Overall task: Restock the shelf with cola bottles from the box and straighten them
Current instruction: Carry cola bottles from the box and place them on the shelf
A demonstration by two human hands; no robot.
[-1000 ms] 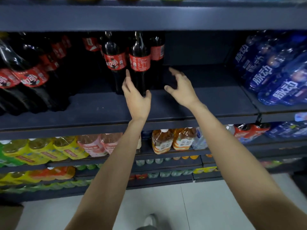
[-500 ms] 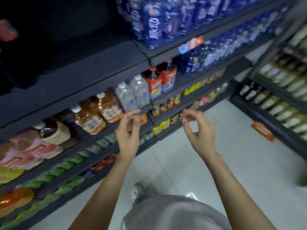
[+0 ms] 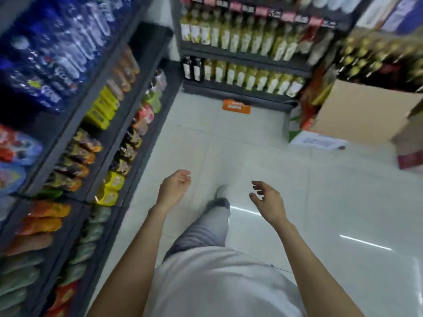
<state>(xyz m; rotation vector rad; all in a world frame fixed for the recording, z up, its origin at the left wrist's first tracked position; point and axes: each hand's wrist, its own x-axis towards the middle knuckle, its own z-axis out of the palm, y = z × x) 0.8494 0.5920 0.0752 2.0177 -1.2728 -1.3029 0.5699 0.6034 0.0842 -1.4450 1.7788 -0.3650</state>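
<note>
White tiled floor (image 3: 263,156) filling the middle, glossy. Dark drink shelving (image 3: 128,92) along the left edge, crowded with blue, yellow and orange bottles, none readable as cola through the blur. More shelving (image 3: 242,53) across the far end, packed with pale green bottles. Large brown cardboard box (image 3: 364,110) at the right edge, by the floor's far right corner, near a lower white and green carton (image 3: 315,139); contents hidden, so cola bottles presumably inside, not confirmed. Both hands empty, well apart from the box: left hand (image 3: 172,188) loosely curled, right hand (image 3: 269,201) spread with fingers half bent. Full cola bottles: likely heavy, stiff, smooth and a bit slippery. Best taken around the narrow neck under the cap, or around the labelled waist, other palm under the base.
</note>
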